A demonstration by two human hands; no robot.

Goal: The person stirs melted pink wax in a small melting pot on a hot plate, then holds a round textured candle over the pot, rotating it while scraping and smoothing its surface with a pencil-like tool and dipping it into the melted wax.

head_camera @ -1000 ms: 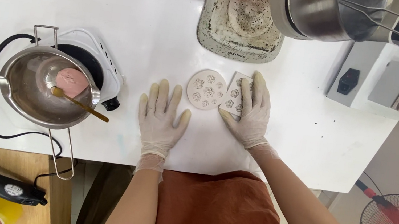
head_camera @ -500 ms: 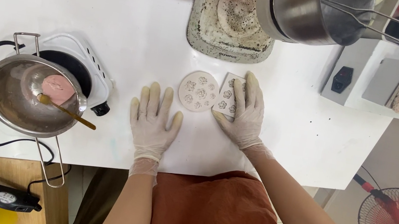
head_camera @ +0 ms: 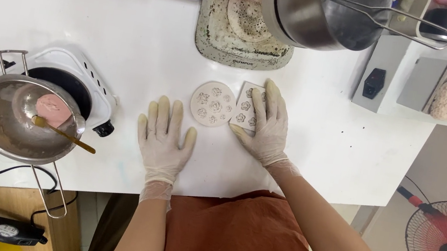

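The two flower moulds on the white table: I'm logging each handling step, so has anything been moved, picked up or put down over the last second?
Nothing visibly changed. The right hand stays flat on the rectangular mould, the round mould lies beside it, and the left hand rests palm down on the table. Only the camera view shifted slightly.

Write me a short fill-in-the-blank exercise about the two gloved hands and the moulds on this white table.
1. The right hand rests on the ____ mould, the one with flower shapes.
2. The left hand lies flat on the bare white table, holding ____.
3. The round mould lies to the ____ of the rectangular one in the picture.
4. A spoon rests in the metal ____ on the small hotplate.

Missing words: rectangular; nothing; left; pot
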